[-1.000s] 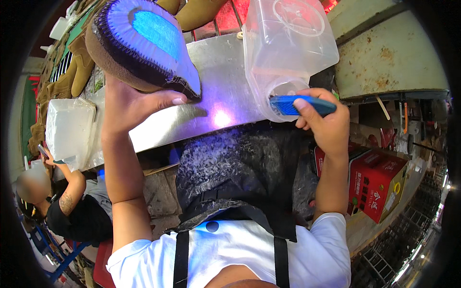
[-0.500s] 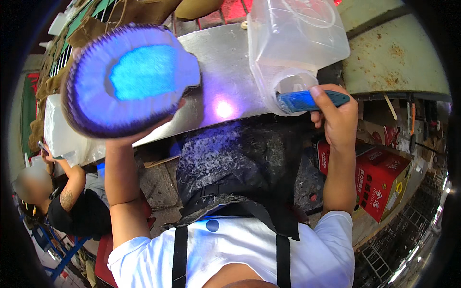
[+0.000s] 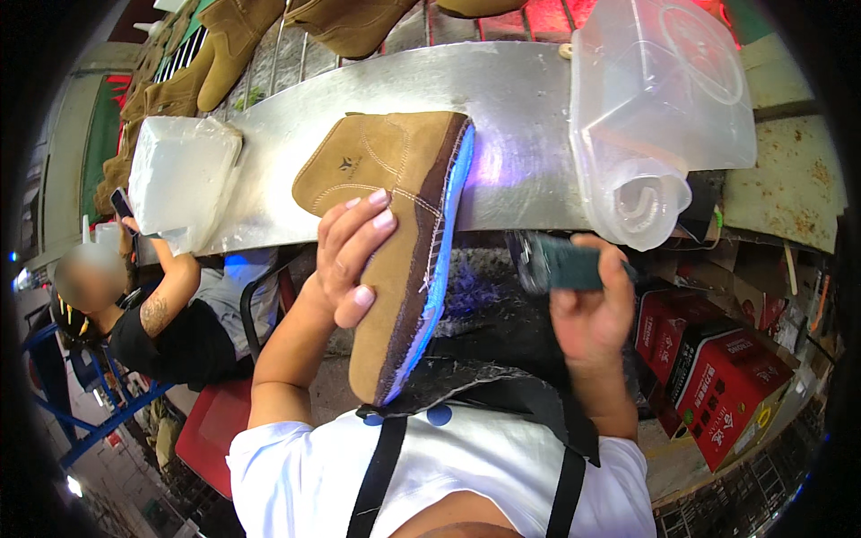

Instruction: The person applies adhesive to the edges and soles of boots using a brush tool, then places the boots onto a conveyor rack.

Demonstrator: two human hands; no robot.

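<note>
My left hand is wrapped round a tan suede ankle boot, which is on its side with the toe toward me. Dark brown trim and light stitching run along its lower edge, and the sole edge glows blue-violet. To the right, my right hand grips a dark green brush by its handle, between thumb and fingers. The bristle end points left toward the sole, apart from it. Motion blurs the brush a little.
A metal bench spans the front. On it stand a translucent plastic jug with its mouth toward me and a whitish container. More tan boots line a rack behind. A co-worker sits at left; red cartons stand at right.
The boot has turned from sole-up to side-on and come down nearer my body. My right hand has drawn the brush out of the jug's mouth and moved it toward me.
</note>
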